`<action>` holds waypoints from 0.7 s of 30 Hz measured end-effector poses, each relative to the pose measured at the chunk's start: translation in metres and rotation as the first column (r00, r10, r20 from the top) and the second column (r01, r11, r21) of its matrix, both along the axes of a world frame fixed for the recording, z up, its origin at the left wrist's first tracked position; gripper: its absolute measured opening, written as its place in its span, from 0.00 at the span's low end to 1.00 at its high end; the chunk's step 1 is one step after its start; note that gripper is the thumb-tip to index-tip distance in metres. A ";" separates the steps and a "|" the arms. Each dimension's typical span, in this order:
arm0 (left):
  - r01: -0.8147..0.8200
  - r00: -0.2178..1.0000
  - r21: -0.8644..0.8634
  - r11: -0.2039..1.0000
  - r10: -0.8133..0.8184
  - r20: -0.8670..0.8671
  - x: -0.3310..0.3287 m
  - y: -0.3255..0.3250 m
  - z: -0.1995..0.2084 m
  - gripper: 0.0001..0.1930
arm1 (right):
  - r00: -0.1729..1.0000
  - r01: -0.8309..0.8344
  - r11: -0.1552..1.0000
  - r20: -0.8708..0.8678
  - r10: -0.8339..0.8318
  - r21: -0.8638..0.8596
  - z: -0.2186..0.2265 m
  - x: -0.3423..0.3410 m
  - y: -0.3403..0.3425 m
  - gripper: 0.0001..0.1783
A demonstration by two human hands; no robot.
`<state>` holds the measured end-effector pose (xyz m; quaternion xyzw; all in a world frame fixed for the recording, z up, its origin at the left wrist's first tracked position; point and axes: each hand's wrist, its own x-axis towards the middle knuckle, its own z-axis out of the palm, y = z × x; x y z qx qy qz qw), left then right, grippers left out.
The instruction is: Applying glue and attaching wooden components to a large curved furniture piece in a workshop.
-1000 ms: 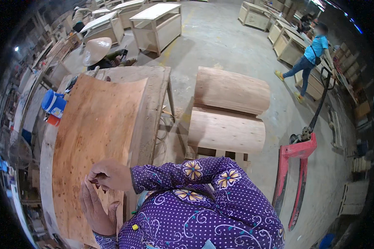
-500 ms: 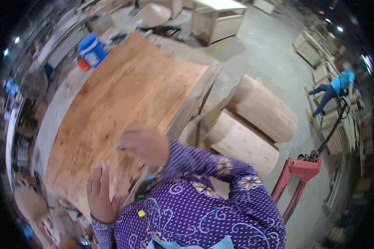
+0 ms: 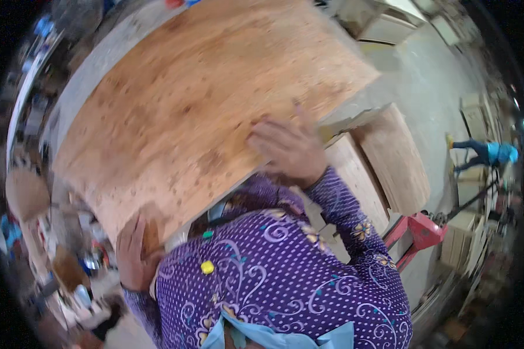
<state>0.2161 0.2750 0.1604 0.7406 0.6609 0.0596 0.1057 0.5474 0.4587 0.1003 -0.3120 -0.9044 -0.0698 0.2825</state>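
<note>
A broad, thin, reddish-brown wood veneer sheet [image 3: 186, 110] with dark specks lies across the work surface in front of me. Its near edge runs close to my body. My left hand [image 3: 135, 253] rests at the near left corner, fingers stretched out along the sheet's surface. Over by the near edge on the right, my right hand [image 3: 291, 145] lies on the sheet with its fingers spread. That hand is slightly blurred. Both hands are open, and whether a thumb reaches under the edge is hidden.
Two stacks of pale wood sheets [image 3: 393, 157] stand right of the work surface. Beyond them is a red pallet jack [image 3: 422, 232]. A person in a blue top [image 3: 495, 152] is far right, among pale cabinets. A round-topped stool [image 3: 28, 195] stands left, near scattered clutter.
My right hand has moved right and away from my left hand, with its fingers now spread on the sheet. The view has turned, and the sheet fills more of it, hiding the table's right edge.
</note>
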 end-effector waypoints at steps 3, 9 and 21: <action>-0.079 0.997 0.005 0.997 0.079 -0.017 -0.008 -0.013 -0.003 0.36 | 0.999 -0.012 1.000 0.042 0.013 -0.005 -0.001 -0.002 -0.001 0.28; -0.150 0.989 0.029 0.988 0.149 0.006 -0.015 -0.026 -0.002 0.31 | 0.997 -0.059 0.996 0.051 0.062 -0.066 0.011 -0.008 -0.010 0.24; -0.141 0.988 0.471 0.871 0.090 0.129 -0.009 -0.052 -0.019 0.15 | 0.966 -0.225 0.974 0.138 0.219 0.029 0.016 -0.011 -0.006 0.20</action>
